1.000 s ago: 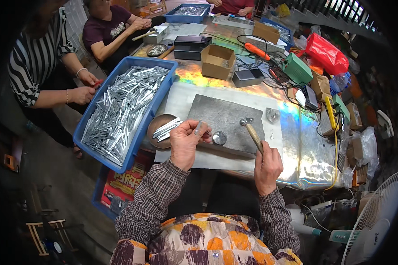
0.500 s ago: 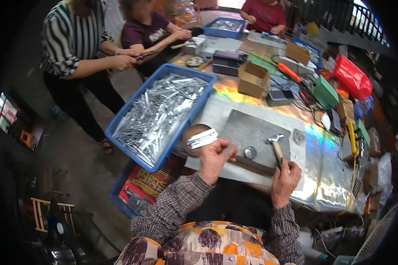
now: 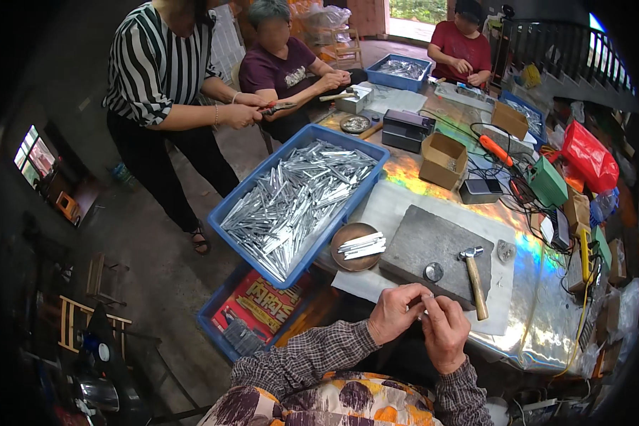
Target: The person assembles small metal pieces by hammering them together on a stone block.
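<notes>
Pinched close, near side.
My left hand (image 3: 394,314) and right hand (image 3: 447,332) meet, closed, on what I can't tell; farther right, the hammer (image 3: 476,281) lies on the grey block (image 3: 433,240).

Slab (image 3: 444,245) on table (image 3: 539,326). Hammer (image 3: 476,277) on slab's right side; disc (image 3: 434,272) left of hammer. Bowl (image 3: 346,233) left of slab, strips (image 3: 362,246) inside. Tub (image 3: 362,187) behind-left of bowl.

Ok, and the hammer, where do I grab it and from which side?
Probably by its wooden handle, coming from your side with your right hand: the metal head lies away from you on the grey block, and the handle's butt points toward you, past the near edge.
</notes>
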The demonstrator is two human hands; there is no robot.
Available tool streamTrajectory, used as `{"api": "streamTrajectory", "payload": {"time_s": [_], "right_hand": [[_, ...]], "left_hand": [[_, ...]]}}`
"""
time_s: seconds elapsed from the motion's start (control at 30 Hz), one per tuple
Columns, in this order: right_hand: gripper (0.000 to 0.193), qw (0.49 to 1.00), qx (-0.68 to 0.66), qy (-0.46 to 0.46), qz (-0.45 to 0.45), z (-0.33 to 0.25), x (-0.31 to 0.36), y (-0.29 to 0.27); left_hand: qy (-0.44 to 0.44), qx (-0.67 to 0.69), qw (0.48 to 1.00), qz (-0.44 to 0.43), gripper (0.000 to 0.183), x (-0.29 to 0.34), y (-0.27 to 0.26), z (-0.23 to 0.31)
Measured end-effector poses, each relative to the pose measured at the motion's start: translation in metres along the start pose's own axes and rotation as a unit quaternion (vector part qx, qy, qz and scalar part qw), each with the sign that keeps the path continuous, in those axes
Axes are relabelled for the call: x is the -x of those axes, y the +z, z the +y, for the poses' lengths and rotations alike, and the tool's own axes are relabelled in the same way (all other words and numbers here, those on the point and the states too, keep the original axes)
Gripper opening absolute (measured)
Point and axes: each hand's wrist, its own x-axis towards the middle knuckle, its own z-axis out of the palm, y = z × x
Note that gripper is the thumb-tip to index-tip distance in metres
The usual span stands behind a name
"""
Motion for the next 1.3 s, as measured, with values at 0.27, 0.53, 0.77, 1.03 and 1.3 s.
{"api": "streamTrajectory", "payload": {"time_s": [0.27, 0.53, 0.77, 1.03, 1.3], "right_hand": [[0.027, 1.000, 0.000, 0.001, -0.001, -0.004, -0.001, 0.003], [0.019, 0.992, -0.096, 0.077, 0.010, -0.004, 0.001, 0.001], [0.004, 0.945, -0.209, 0.249, -0.040, -0.006, 0.003, -0.010], [0.008, 0.883, -0.330, 0.332, -0.035, -0.006, 0.004, -0.001], [0.019, 0.898, -0.288, 0.333, -0.015, 0.004, 0.020, 0.001]], "left_hand": [[-0.034, 0.040, 0.999, 0.009, 0.024, 0.005, 0.000, 0.004], [0.062, -0.009, 0.998, 0.004, 0.028, 0.008, -0.001, -0.002], [0.108, -0.033, 0.993, -0.024, 0.022, 0.010, -0.005, -0.004], [0.126, -0.065, 0.989, -0.040, 0.018, 0.017, -0.019, -0.008], [0.098, -0.266, 0.953, 0.106, 0.015, -0.003, -0.073, -0.043]]}}
